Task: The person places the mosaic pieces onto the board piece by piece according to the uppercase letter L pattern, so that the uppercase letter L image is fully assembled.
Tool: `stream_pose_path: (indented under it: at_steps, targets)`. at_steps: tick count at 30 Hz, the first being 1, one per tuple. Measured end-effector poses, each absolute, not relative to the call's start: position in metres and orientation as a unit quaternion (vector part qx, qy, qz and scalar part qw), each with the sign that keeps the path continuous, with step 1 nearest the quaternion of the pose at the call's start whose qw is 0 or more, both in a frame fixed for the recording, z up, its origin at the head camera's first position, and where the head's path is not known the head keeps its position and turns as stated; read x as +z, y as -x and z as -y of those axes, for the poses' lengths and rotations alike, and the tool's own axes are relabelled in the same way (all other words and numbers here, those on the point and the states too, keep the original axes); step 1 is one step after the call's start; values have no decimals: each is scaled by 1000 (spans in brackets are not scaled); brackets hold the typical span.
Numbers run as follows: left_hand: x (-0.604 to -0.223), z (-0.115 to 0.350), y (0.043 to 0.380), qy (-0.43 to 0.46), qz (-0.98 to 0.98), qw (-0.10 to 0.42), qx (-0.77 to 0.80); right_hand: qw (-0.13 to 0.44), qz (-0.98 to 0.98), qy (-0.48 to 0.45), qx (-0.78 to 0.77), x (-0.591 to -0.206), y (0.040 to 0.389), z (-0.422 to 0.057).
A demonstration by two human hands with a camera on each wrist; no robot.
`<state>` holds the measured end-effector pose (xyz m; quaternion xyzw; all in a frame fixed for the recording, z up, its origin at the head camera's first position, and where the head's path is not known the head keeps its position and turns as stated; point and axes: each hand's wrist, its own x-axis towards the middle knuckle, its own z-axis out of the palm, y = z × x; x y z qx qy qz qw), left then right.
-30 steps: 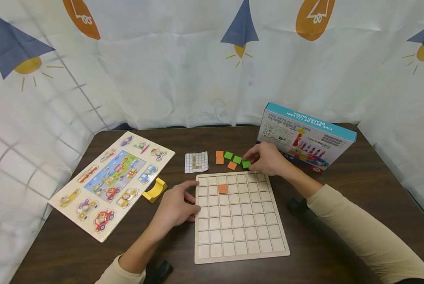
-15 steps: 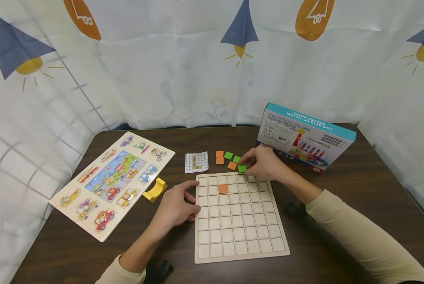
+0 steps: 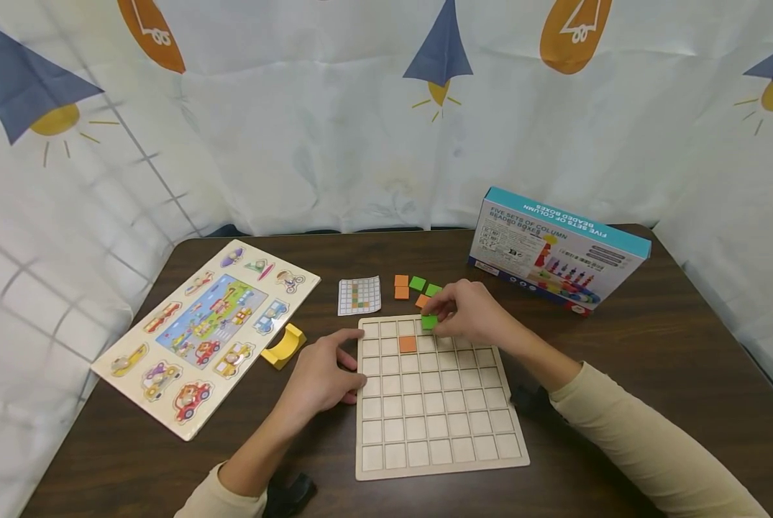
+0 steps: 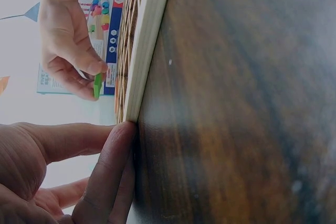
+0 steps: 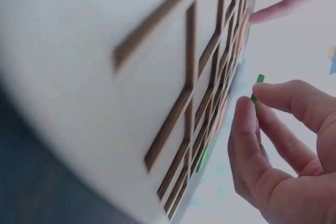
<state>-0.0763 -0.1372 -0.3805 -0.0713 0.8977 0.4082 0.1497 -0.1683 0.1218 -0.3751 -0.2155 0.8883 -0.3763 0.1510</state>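
A right hand (image 3: 467, 313) pinches a green square tile (image 3: 428, 322) over a pale wooden grid board (image 3: 435, 405), which a spread left hand (image 3: 321, 378) touches left of the grip.

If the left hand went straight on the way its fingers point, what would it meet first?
Most likely the wooden grid board: the left hand appears to touch its left edge, with no gap visible between them.

Gridded board (image 3: 435, 402) on table (image 3: 671, 324) (dark brown)
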Motion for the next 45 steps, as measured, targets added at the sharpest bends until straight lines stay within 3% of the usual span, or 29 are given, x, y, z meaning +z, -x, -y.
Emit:
stream_pose_path:
  at_steps: [28, 45]
  targets:
    - [-381, 139, 77, 68, -895, 150, 415, 208, -887, 260, -320, -367, 132, -86]
    - [-382, 139, 77, 64, -895, 147, 416, 194, -894, 292, -280, -369, 130, -79]
